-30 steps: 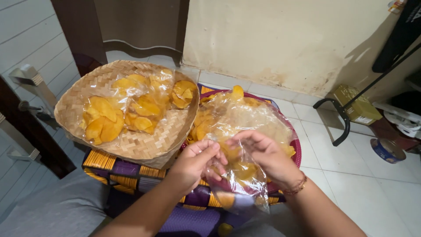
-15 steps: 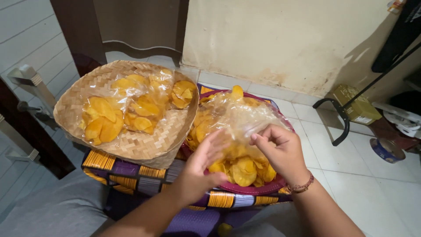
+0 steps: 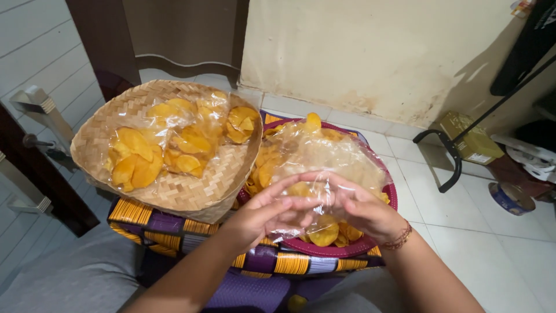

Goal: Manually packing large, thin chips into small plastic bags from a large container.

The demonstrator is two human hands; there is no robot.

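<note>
My left hand (image 3: 263, 213) and my right hand (image 3: 358, 210) meet over a dark red bowl (image 3: 347, 248) heaped with yellow chips (image 3: 324, 234). Both hands pinch a clear plastic bag (image 3: 324, 159) that spreads up over the bowl. The bag's lower part lies between my fingers. To the left, a woven bamboo tray (image 3: 191, 194) carries several sealed clear bags of chips (image 3: 176, 139). Bowl and tray rest on a striped purple and orange cloth (image 3: 174, 229).
A stained cream wall (image 3: 370, 52) stands behind, above a white tiled floor (image 3: 492, 249). A black metal stand leg (image 3: 452, 156), a yellow carton (image 3: 469, 136) and a small blue tub (image 3: 509, 198) lie at the right. Dark wooden furniture (image 3: 35, 168) is at the left.
My hands have drawn together at the front of the bowl, and the plastic bag, earlier hanging low in front, is now lifted and spread over the chips.
</note>
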